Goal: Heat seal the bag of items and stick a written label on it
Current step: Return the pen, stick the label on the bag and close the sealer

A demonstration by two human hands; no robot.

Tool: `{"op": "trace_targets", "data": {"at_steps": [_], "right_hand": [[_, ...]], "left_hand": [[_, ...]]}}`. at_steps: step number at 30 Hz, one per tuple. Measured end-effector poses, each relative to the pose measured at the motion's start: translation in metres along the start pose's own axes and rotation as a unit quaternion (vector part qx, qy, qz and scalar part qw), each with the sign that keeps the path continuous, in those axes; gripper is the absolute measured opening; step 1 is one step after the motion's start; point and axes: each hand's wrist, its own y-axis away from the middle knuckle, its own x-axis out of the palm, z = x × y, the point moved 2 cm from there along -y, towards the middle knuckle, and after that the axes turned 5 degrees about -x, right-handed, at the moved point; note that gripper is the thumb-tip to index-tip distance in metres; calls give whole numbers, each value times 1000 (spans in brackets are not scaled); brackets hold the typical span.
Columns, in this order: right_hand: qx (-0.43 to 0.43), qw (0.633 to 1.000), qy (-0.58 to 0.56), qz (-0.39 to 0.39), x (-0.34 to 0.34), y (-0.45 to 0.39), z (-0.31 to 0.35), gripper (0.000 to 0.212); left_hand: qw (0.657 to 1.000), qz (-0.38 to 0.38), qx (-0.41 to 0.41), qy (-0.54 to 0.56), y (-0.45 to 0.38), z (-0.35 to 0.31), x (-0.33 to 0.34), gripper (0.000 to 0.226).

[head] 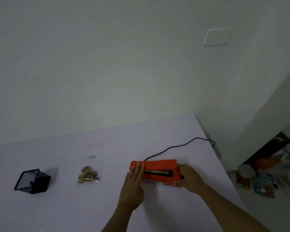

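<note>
On the pale lilac bench (pixel 90 206), right of centre, sits the orange box-shaped heat sealer (pixel 155 171) with its black power cord (pixel 174 147) trailing off the far right edge. Your left hand (pixel 132 186) lies flat on the sealer's left end, fingers spread over the top, not closed around anything. Your right hand (pixel 187 178) wraps the right end, grip closed on the sealer body. The sealer's jaw looks partly open, with a dark slot showing along the front.

The clear plastic bag of small brownish items (pixel 89 174) lies flat to the left, well apart from the sealer, with neither hand on it. Further left a black mesh pen holder (pixel 33 180) is tipped on its side with something blue inside, likely a pen. No label is visible.

Step in hand, by my read: positioning or opening the sealer; the bag is not sealed yet. The next move calls for one hand to free up, fetch the bag, and lay its open mouth straight across the slot before pressing down.

The bench is plain and mostly bare. A blank white wall (pixel 107 64) stands behind it with a white wall plate (pixel 218 37) at upper right. Blurred clutter (pixel 264 178) lies on the floor at right.
</note>
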Motion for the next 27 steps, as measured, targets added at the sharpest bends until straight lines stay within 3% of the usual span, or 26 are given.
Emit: {"op": "trace_targets", "data": {"at_steps": [5, 12, 21, 27], "right_hand": [[6, 999, -48, -17, -14, -10, 18, 96], [-6, 999, -20, -33, -38, -60, 40, 79], [-25, 998, -32, -42, -55, -143, 33, 91], [-37, 995, -62, -71, -68, -152, 56, 86]], "left_hand": [[1000, -4, -27, -1, -12, 4, -1, 93], [998, 0, -62, -14, -55, 12, -15, 88], [995, 19, -83, -42, -118, 20, -36, 85], [995, 12, -89, -48, -138, 21, -39, 84]]}}
